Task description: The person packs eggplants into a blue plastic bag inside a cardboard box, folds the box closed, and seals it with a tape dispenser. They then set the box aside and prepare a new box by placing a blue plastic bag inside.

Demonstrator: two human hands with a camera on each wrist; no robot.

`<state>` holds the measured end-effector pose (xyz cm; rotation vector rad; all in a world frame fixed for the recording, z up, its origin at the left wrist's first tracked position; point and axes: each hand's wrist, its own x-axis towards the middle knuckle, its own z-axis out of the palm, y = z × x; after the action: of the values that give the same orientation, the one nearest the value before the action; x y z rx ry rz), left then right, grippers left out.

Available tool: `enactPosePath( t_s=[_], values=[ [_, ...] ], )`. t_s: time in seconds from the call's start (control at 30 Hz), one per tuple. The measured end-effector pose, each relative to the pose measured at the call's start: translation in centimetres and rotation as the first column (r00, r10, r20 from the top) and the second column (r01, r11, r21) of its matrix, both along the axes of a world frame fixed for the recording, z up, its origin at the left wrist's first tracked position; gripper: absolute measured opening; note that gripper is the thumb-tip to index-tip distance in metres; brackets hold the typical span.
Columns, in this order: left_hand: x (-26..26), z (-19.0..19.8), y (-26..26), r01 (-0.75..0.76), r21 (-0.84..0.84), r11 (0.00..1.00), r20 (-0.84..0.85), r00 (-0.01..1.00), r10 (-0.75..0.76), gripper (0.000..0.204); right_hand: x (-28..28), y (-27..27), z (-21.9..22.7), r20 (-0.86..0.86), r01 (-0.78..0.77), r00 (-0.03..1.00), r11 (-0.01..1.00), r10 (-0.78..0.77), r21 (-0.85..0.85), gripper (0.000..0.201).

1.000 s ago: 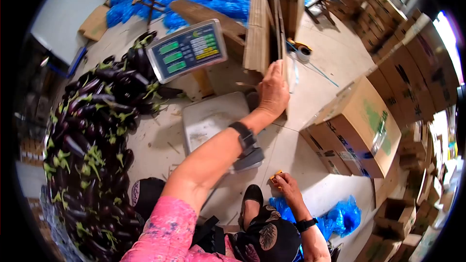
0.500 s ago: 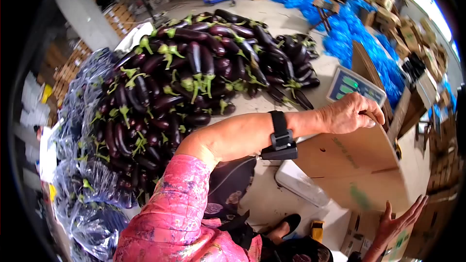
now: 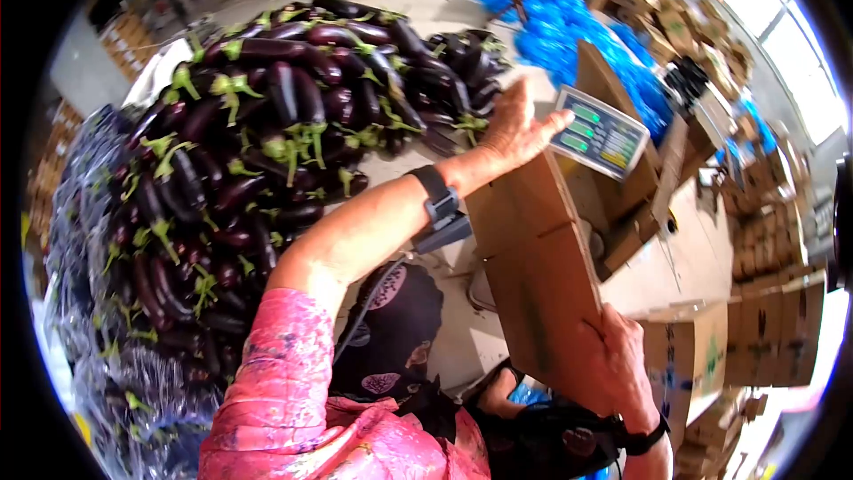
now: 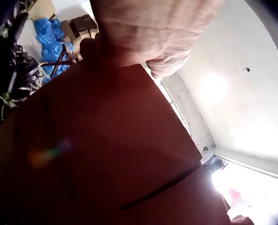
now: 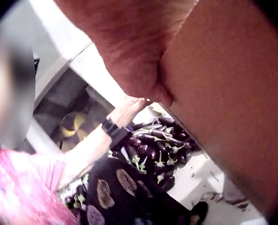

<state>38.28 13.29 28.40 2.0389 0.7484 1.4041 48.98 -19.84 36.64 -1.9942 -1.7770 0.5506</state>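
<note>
A flattened brown cardboard box (image 3: 542, 276) stands upright in front of the body, crease lines across its face. At its upper end my left hand (image 3: 515, 129) rests on the edge, thumb stretched out toward the right. My right hand (image 3: 617, 360) grips the lower right edge, thumb on the near face. In the left wrist view the cardboard (image 4: 106, 140) fills most of the picture below the left hand (image 4: 153, 33). The right wrist view shows the right hand (image 5: 129, 47) along the cardboard's edge, with the left hand beyond it.
A large eggplant heap (image 3: 267, 151) lies to the left, beside clear plastic bags (image 3: 84, 240). Past the cardboard stand a scale display (image 3: 604, 133) and more folded cardboard (image 3: 662, 187). Blue plastic (image 3: 577, 27) is spread farther back. A box (image 3: 711, 347) stands at right.
My left hand has drawn a flattened box from the stack by the scale toward the body. The right hand has put down a small yellow tool and taken the box's edge.
</note>
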Motion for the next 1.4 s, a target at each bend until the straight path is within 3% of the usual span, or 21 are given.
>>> enactPosePath(
  t_s=[0.07, 0.2, 0.23, 0.27, 0.33, 0.37, 0.47, 0.53, 0.63, 0.67, 0.73, 0.77, 0.83, 0.87, 0.93, 1.07, 1.13, 1.23, 1.27, 1.33, 1.4],
  values=[
    [1.4, -0.5, -1.1, -0.177, -0.139, 0.974, 0.066, 0.980, 0.187, 0.101, -1.0, -0.5, -0.6, 0.004, 0.071, 0.997, 0.997, -0.071, 0.009, 0.020],
    [2.5, -1.4, -1.9, 0.165, -0.410, 0.897, 0.057, 0.986, -0.155, 0.127, -2.1, -1.1, -2.2, -0.044, 0.177, 0.983, 0.984, -0.175, 0.026, 0.022],
    [2.8, -1.5, -2.2, 0.153, -0.419, 0.895, 0.086, 0.988, -0.128, 0.120, -2.1, -1.2, -2.0, -0.016, 0.199, 0.979, 0.970, -0.203, -0.137, 0.026],
    [3.1, -1.6, -2.4, 0.141, -0.427, 0.893, 0.112, 0.988, -0.102, 0.113, -2.3, -1.1, -2.3, -0.113, 0.190, 0.973, 0.977, -0.200, -0.100, 0.031],
    [2.2, 0.3, -2.4, 0.410, -0.383, 0.828, 0.304, 0.902, -0.306, 0.070, -2.8, -0.5, -3.0, -0.300, 0.178, 0.938, 0.984, -0.176, -0.019, 0.045],
    [2.5, -0.9, -1.7, 0.421, -0.413, 0.808, 0.311, 0.898, -0.310, 0.070, -2.5, 0.0, -1.9, -0.388, 0.129, 0.899, 0.969, -0.203, -0.210, 0.061],
    [1.9, -1.3, -1.2, 0.500, -0.514, 0.697, 0.351, 0.864, -0.361, 0.078, -0.9, 1.1, -2.7, -0.655, 0.169, 0.685, 0.944, -0.320, -0.285, 0.059],
    [1.7, -1.0, -0.8, 0.501, -0.511, 0.699, 0.281, 0.865, -0.415, 0.076, 0.2, 1.4, -2.7, -0.654, 0.136, 0.692, 0.945, -0.306, -0.298, 0.057],
    [1.1, 0.2, -0.1, 0.637, -0.520, 0.568, 0.294, 0.759, -0.581, 0.056, 1.7, 1.0, -3.4, -0.811, 0.191, 0.472, 0.938, -0.345, -0.288, 0.054],
    [0.5, 0.7, 0.0, 0.662, -0.565, 0.493, 0.300, 0.721, -0.625, 0.049, 2.8, 0.6, -4.7, -0.754, 0.269, 0.552, 0.932, -0.357, -0.244, 0.050],
    [0.1, 1.1, 1.5, 0.563, -0.657, 0.501, 0.136, 0.742, -0.657, 0.048, 3.4, 0.6, -3.2, -0.332, 0.368, 0.856, 0.918, -0.396, -0.144, 0.043],
    [0.3, 1.1, 1.5, 0.391, -0.676, 0.624, -0.016, 0.839, -0.544, 0.039, 2.6, 0.8, -2.1, -0.291, 0.357, 0.885, 0.931, -0.364, -0.079, 0.034],
    [1.3, 0.8, 2.1, 0.137, -0.359, 0.923, -0.472, 0.827, -0.306, 0.027, 2.7, 1.2, -2.3, -0.115, 0.332, 0.934, 0.940, -0.339, -0.078, 0.030],
    [1.3, 0.5, 2.5, 0.105, -0.143, 0.984, -0.602, 0.780, -0.171, 0.025, 2.8, 1.3, -2.6, -0.023, 0.315, 0.948, 0.946, -0.318, -0.080, 0.028],
    [0.0, 1.3, 2.7, 0.222, 0.036, 0.974, -0.625, 0.765, -0.152, 0.027, 3.1, 1.0, -2.3, -0.228, 0.454, 0.854, 0.883, -0.469, -0.115, 0.025],
    [-3.2, 6.0, -2.0, 0.373, -0.154, 0.915, -0.735, 0.575, -0.358, 0.023, 6.6, -1.3, -2.5, -0.194, 0.594, 0.789, 0.804, -0.583, -0.001, 0.027],
    [-3.4, 3.0, -2.9, 0.491, 0.048, 0.870, -0.672, 0.660, -0.335, 0.021, 7.0, -1.5, -2.7, -0.034, 0.654, 0.756, 0.755, -0.654, 0.046, 0.024],
    [-4.1, 2.3, -5.3, 0.501, 0.057, 0.864, -0.762, 0.581, -0.286, 0.034, 3.5, -0.2, -4.2, -0.002, 0.593, 0.770, 0.715, -0.638, 0.371, 0.022],
    [-4.7, 2.6, -6.2, 0.522, 0.034, 0.853, -0.774, 0.554, -0.308, 0.043, 3.1, 0.3, -4.8, 0.008, 0.394, 0.865, 0.688, -0.502, 0.609, 0.029],
    [-4.9, 2.5, -7.4, 0.546, -0.074, 0.835, -0.879, 0.360, -0.313, 0.063, 1.3, 1.9, -3.2, 0.260, 0.166, 0.823, 0.652, -0.505, 0.740, 0.035],
    [-5.1, 1.5, -7.1, 0.551, -0.012, 0.835, -0.787, 0.509, -0.348, 0.053, 1.7, 3.0, -4.0, 0.272, 0.083, 0.879, 0.686, -0.392, 0.723, 0.037]
  ],
)
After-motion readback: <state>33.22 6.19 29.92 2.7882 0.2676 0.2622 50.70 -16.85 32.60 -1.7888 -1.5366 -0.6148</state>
